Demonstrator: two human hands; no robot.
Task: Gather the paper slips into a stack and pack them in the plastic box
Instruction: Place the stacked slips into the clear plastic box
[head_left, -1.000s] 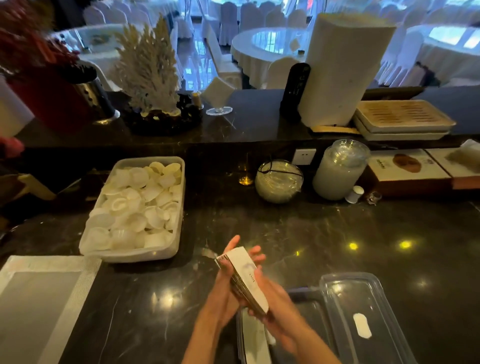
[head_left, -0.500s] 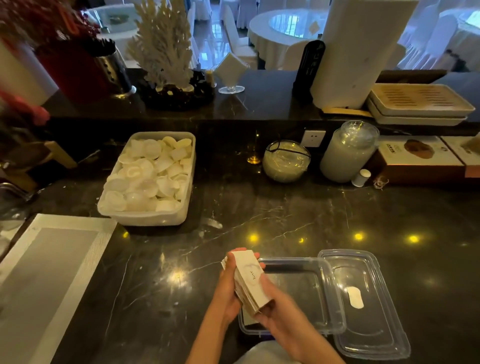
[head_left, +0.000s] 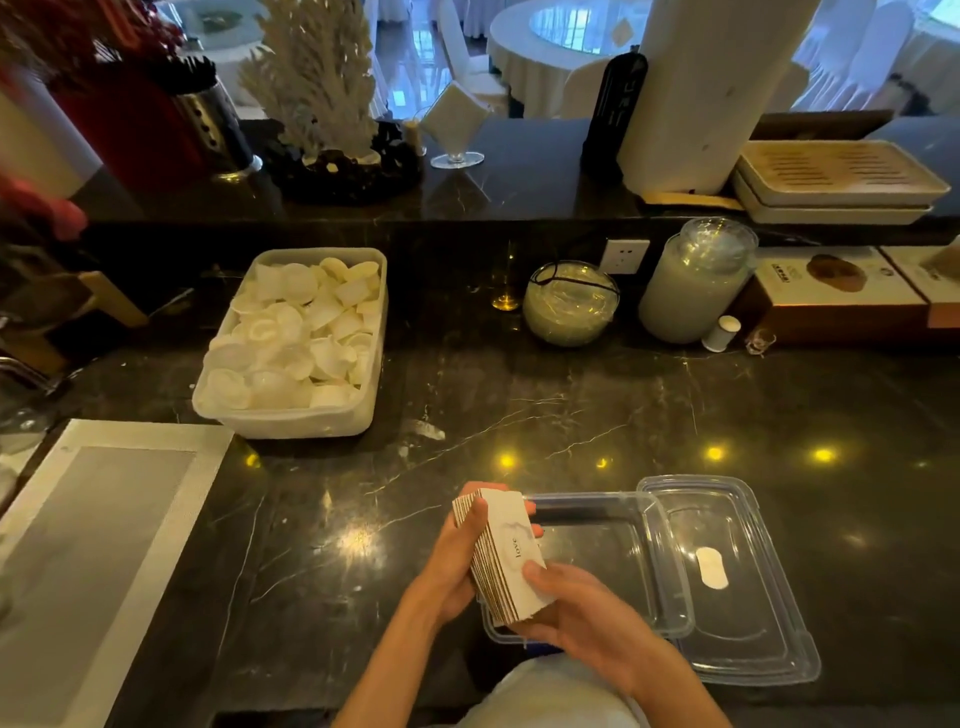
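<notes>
A thick stack of white paper slips (head_left: 506, 551), the top one printed "love", is held tilted between both hands at the near edge of the black marble counter. My left hand (head_left: 451, 564) cups its left side and my right hand (head_left: 582, 613) grips its near end, thumb on top. The stack hangs over the left end of a clear plastic box (head_left: 618, 551), which stands with nothing visible inside. The box's clear lid (head_left: 737, 623) lies flat to its right, a white label on it.
A white tub (head_left: 291, 421) of white shell-like cups stands to the far left. A grey woven mat (head_left: 88, 545) lies at the near left. A glass bowl (head_left: 569, 304), a tall jar (head_left: 693, 283) and cartons (head_left: 831, 291) line the back wall.
The view has tilted down, so the box and lid now show whole. The stack stays in both hands, low over the box's left end.
</notes>
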